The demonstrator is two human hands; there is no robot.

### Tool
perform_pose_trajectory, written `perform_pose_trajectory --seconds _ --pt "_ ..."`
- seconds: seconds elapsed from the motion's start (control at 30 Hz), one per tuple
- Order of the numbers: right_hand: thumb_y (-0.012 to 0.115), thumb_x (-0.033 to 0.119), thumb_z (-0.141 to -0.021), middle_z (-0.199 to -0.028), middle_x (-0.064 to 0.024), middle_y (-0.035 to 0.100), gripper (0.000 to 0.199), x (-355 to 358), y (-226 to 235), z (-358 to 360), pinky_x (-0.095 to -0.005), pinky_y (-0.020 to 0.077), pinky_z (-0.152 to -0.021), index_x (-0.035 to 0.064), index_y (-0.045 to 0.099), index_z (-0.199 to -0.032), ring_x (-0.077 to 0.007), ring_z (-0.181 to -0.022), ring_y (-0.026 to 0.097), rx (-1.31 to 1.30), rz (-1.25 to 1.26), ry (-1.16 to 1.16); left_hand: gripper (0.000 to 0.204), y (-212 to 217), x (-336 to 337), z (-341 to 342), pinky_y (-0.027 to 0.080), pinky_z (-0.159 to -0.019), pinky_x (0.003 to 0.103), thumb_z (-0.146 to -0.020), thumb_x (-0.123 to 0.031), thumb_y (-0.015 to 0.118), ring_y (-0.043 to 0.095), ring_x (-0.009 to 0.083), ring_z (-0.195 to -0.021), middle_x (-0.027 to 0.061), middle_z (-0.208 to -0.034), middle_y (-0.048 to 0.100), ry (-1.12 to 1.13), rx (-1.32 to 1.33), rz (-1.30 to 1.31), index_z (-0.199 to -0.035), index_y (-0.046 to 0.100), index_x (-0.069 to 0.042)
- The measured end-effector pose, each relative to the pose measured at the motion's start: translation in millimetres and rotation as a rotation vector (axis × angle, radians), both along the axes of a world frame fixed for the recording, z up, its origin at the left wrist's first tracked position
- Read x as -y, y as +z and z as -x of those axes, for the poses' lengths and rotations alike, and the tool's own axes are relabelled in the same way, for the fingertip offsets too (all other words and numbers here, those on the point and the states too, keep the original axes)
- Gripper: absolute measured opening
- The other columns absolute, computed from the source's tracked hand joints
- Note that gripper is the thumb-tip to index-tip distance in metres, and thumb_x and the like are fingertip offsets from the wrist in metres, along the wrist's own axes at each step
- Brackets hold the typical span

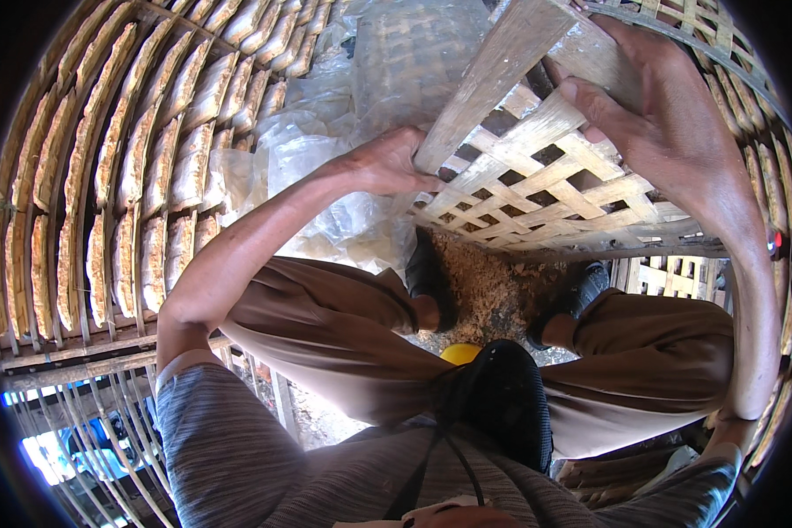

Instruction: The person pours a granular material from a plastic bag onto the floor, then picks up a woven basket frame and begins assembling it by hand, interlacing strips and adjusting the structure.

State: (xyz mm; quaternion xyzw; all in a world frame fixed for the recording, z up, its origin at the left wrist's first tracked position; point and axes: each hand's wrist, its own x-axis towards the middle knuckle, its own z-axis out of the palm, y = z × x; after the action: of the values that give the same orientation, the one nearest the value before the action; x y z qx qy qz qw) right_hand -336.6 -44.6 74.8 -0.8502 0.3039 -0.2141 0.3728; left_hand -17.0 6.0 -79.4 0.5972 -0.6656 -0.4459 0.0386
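Woven bamboo tray (528,141), tilted, right of the plastic sheeting (312,141); your left hand (383,163) grasps its wooden frame (500,77) at the corner nearest the sheeting, your right hand (656,128) the side farther from it, fingers partly hidden behind the wood; slabs (211,88) left of the sheeting

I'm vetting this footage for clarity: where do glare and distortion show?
Head view: blown-out light below the wooden rail at lower left; bright sheen on the plastic sheeting; fisheye curving of the pale rows toward the rim. Same view: the woven panel looks reasonably sharp.
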Motion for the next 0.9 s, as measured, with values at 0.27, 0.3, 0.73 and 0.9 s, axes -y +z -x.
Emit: perform_pose_trajectory --seconds 0.27,0.3,0.73,0.9 --pt "0.071 0.009 -0.103 -0.105 -0.014 0.075 0.045 5.4 -22.1 -1.8 -0.0287 0.0618 -0.066 -0.0081 0.059 -0.143 -0.0124 -0.074 0.068 0.051 0.095 -0.073 0.033 13.4 -10.7 8.4 0.059 -0.091 0.031 -0.099 -0.023 0.083 0.072 0.0097 -0.1 0.0047 -0.108 0.081 0.088 -0.269 0.091 -0.126 0.077 -0.006" --pt "0.072 0.01 -0.104 -0.106 -0.0137 0.075 0.046 5.6 -24.5 -2.0 -0.0293 0.0618 -0.067 -0.0076 0.059 -0.144 -0.0123 -0.075 0.068 0.056 0.105 -0.083 0.032 7.9 -11.6 10.3 0.059 -0.09 0.03 -0.099 -0.024 0.083 0.072 0.0092 -0.1 0.0041 -0.106 0.081 0.112 -0.356 0.131 -0.125 0.078 -0.007" --pt "0.054 0.032 -0.115 -0.115 -0.0194 0.072 0.036 10.1 0.9 16.5 -0.0434 0.0561 -0.093 0.0022 0.069 -0.129 -0.0282 -0.108 0.072 -0.034 0.704 -0.304 0.052 46.9 0.3 60.5 0.061 -0.072 0.032 -0.105 -0.056 0.068 0.07 0.0107 -0.079 0.0046 -0.092 0.073 0.441 -0.44 0.493 -0.106 0.075 -0.005" --pt "0.059 0.046 -0.11 -0.147 -0.0227 0.06 0.053 36.8 17.0 50.5 -0.0566 0.0496 -0.114 0.0075 0.061 -0.146 -0.0387 -0.139 0.058 0.1 1.027 -0.55 0.055 83.8 12.4 4.6 0.063 -0.06 0.033 -0.107 -0.061 0.06 0.072 0.0138 -0.078 0.0066 -0.092 0.069 0.666 -0.487 0.639 -0.102 0.07 -0.008"
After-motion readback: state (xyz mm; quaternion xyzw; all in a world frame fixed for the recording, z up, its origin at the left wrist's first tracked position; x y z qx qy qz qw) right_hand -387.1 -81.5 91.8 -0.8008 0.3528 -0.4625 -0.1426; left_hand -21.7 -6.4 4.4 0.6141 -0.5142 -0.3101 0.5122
